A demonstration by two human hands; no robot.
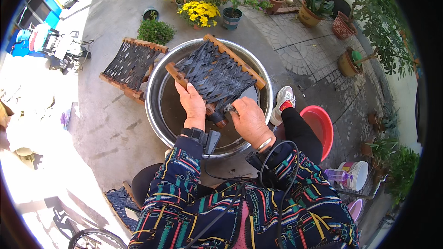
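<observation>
Your left hand [192, 106] grips 1 wooden stool [217, 71], tilted over the metal basin [152, 106]. Your right hand [251, 120] pinches a grey wad [229, 108] at its near edge: scrubbing, it seems. The next stroke calls for a steady left grip.

Above my left fingers [182, 90]: stool [216, 73], black criss-cross, brown rails [236, 61] | around them: silver basin [151, 99] | further left: second stool [131, 62], black lattice, brown frame | at my right fingers [241, 104]: grey wad [230, 108] | right of these: coral-red tub [329, 131] | below: navy sleeves [174, 180], yellow-red-teal chain print
</observation>
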